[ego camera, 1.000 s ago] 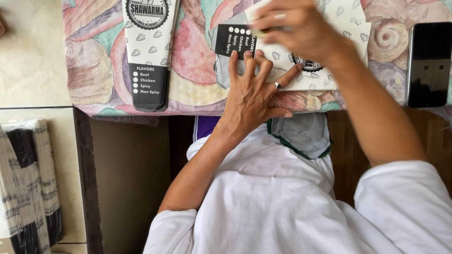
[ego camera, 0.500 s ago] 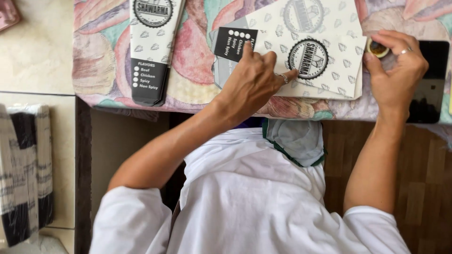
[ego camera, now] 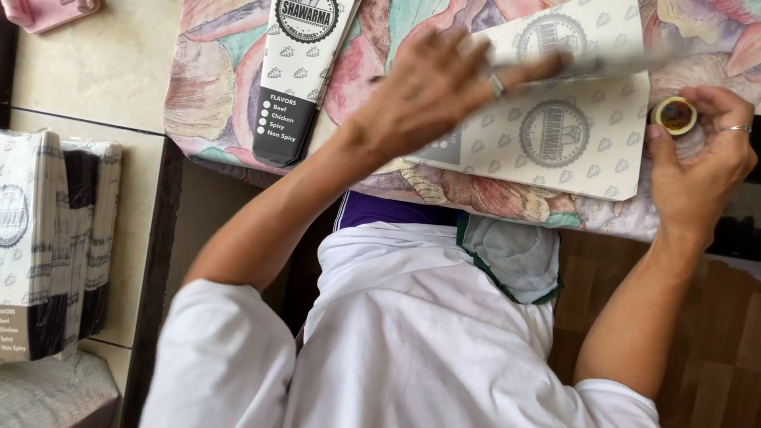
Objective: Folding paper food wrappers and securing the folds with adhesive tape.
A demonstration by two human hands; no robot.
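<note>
Pastel cloth (ego camera: 222,95) printed with shells covers the board I work on, and it carries everything else. On it lies the flat paper bag (ego camera: 555,135), pale with small grey drops and a round dark emblem, its near edge just over the cloth's edge above my lap. My left hand (ego camera: 432,91) lies spread across the bag's left part, fingers straight and open, gripping nothing; it is blurred, and a ring shows on one finger. A top flap of the bag, also blurred, stands partly lifted near those fingertips. To the left a finished narrow bag (ego camera: 301,71) lies flat on the cloth, well apart from my hand. A stack of bags (ego camera: 55,246) stands on the pale tiles beside my left arm. My right hand (ego camera: 701,162) rests at the bag's right edge, fingers curled round a small round pot (ego camera: 674,114), open, with brown contents.
</note>
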